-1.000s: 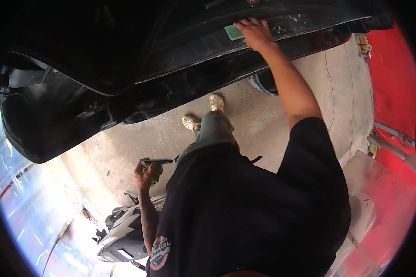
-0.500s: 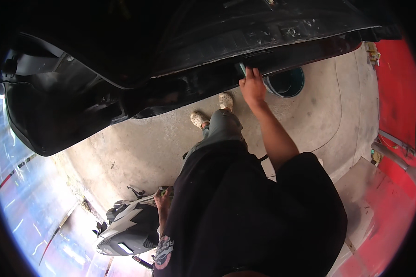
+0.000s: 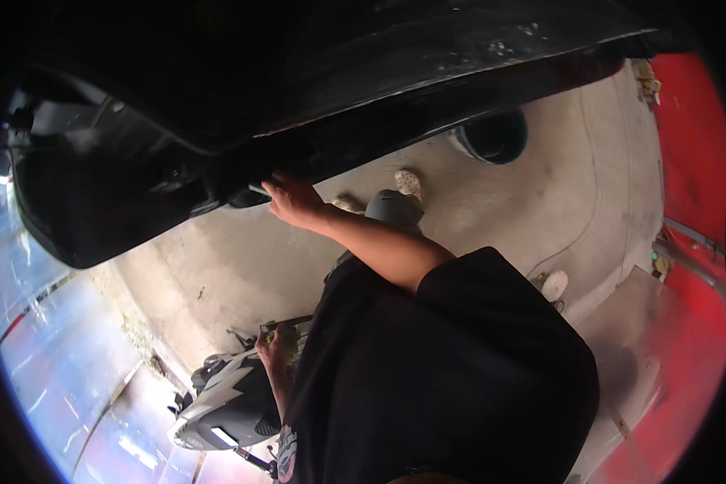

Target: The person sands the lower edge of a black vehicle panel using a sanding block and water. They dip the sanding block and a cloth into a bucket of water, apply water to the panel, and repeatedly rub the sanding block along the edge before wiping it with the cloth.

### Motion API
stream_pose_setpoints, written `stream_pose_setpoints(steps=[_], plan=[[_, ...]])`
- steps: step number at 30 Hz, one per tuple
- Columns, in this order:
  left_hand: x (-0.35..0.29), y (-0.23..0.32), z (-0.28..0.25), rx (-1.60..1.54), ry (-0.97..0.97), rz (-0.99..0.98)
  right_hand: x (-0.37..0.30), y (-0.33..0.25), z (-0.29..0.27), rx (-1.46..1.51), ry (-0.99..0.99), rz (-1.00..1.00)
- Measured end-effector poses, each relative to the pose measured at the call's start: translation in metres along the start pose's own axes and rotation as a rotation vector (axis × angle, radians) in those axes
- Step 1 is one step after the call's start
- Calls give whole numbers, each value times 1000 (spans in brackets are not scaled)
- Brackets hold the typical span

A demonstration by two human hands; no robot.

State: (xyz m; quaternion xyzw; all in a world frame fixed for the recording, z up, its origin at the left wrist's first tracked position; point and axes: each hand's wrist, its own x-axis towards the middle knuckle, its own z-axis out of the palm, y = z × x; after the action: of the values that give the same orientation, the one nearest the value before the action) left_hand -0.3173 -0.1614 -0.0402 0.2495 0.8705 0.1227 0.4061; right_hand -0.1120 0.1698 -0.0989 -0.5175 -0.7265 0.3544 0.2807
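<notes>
A long, glossy black vehicle body part [image 3: 355, 141] with a pale scuffed line along it spans the upper area. My right hand [image 3: 297, 203] reaches across to its lower edge, left of my feet. Its fingers are closed on a thin, pale grey-green flat piece [image 3: 258, 189], whose far end lies against the dark surface. At my left side, well away from the panel, my left hand [image 3: 274, 348] is closed around a small yellowish-green thing [image 3: 271, 335], partly hidden by the fingers and too small to name.
A dark bucket [image 3: 496, 137] stands on the concrete floor [image 3: 218, 266] beneath the panel's right part. Behind my left hand is a grey-and-white motor scooter [image 3: 230, 403]. A cable [image 3: 593, 202] runs over the floor at right, near a red wall [image 3: 694, 145]. My shoes [image 3: 409, 184] are close below the panel.
My right hand has swept left along the panel's lower edge with the flat piece, from beside the bucket to left of my feet. My left hand has shifted slightly left.
</notes>
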Motion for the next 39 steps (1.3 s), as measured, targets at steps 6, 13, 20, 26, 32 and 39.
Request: stream_pose_setpoints(steps=[6, 13, 20, 26, 32, 39], plan=[[-21, -38, 30, -35, 13, 24, -65, 117, -130, -185, -370, -81], [-63, -9, 92, -21, 37, -49, -179, 286, -273, -312, 191, 508], [-127, 43, 194, -2, 72, -188, -245, 400, -384, -196, -124, 1003], [-228, 42, 231, 278, -134, 95, -283, 428, -424, 95, -138, 1064], [-292, 179, 231, 161, -164, -336, -309, 440, -426, 107, -235, 1089], [-312, 193, 223, 151, -77, -557, -342, 452, -414, 212, -193, 1059]])
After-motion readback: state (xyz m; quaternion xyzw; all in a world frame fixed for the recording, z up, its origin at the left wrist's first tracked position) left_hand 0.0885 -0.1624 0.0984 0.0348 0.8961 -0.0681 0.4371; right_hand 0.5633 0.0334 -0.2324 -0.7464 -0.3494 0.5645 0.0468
